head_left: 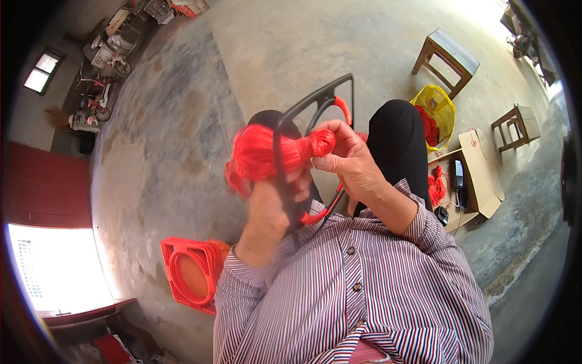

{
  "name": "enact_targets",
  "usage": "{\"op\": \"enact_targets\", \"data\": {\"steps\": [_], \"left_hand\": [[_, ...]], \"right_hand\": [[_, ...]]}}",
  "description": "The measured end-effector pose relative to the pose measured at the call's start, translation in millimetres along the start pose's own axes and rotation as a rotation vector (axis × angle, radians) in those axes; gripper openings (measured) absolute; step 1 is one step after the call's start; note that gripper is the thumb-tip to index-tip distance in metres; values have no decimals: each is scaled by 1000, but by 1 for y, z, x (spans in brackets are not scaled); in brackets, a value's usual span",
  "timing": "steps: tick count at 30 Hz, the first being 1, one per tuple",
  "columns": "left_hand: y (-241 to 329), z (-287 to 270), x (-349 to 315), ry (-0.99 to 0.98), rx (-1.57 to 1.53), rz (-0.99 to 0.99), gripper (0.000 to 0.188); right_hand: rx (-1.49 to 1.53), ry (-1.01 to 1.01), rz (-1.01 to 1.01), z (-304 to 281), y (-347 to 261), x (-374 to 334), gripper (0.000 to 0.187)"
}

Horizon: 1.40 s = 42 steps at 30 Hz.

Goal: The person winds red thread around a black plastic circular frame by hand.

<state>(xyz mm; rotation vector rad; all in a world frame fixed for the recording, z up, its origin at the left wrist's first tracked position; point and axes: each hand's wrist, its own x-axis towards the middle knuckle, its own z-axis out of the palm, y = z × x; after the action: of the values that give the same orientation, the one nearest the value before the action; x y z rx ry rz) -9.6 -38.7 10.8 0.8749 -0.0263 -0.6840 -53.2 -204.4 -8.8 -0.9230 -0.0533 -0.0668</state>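
Note:
A red tassel-like bundle of cord (267,151) is held over my lap, full at its left end and gathered to a narrow knob at its right. My right hand (357,164) pinches that knob between thumb and fingers. Beneath the full part, my left hand (273,203) is closed around the bundle, with its fingers partly hidden and blurred. A thin black frame with a curved loop and red sections (312,97) stands upright across the bundle, in front of it. I cannot make out its kind or what supports it.
By my left side lies a red plastic stool (193,273). To the right are a yellow bag (445,109) with red material, a cardboard box (482,176) with red cord and a black device, and two wooden stools (451,51). Bicycles (103,100) line the far left wall.

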Motion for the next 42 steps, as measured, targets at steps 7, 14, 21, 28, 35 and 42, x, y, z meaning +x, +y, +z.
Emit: {"op": "enact_targets", "data": {"steps": [7,14,21,28,35,42], "left_hand": [[13,-19,-4,31,-125,30,51],[24,-69,-10,-72,-143,141,32],[31,-80,-16,-109,-219,-36,35],[27,-22,-13,-111,41,93,43],[10,10,-18,-290,-294,-248,64],[17,31,-18,91,-225,-145,47]], "right_hand": [[249,87,-378,-31,-50,8,32],[434,105,-117,-109,-31,-10,29],[-935,213,70,-97,30,-15,29],[-1095,-20,27,-49,43,19,37],[78,-359,65,-2,0,54,18],[-100,-28,121,-2,-11,33,34]]}}
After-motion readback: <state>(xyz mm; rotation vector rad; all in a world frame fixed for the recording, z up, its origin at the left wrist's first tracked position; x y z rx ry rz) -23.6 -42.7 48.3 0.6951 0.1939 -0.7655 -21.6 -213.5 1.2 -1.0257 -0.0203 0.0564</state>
